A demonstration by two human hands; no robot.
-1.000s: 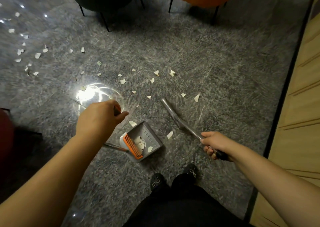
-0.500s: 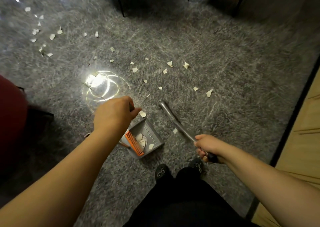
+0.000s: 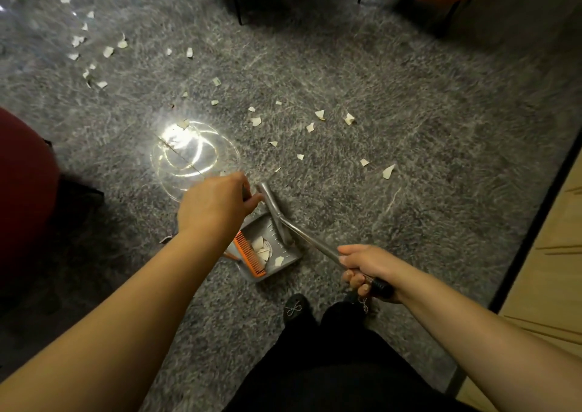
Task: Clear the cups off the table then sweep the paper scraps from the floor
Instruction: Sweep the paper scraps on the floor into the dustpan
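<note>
Sweeping of paper scraps on shaggy grey carpet.

Metal broom handle is clasped in the right hand; the left hand is curled on the dustpan's upright handle. Just below that grip, torn white scraps are held in the grey plastic dustpan with its orange comb; more are scattered beyond.

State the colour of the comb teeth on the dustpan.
Orange comb teeth, clearest in the head view.

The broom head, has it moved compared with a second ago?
Yes. The broom head has swept toward the person, from the bare carpet beyond the dustpan onto the pan's mouth, beside the left hand.
</note>
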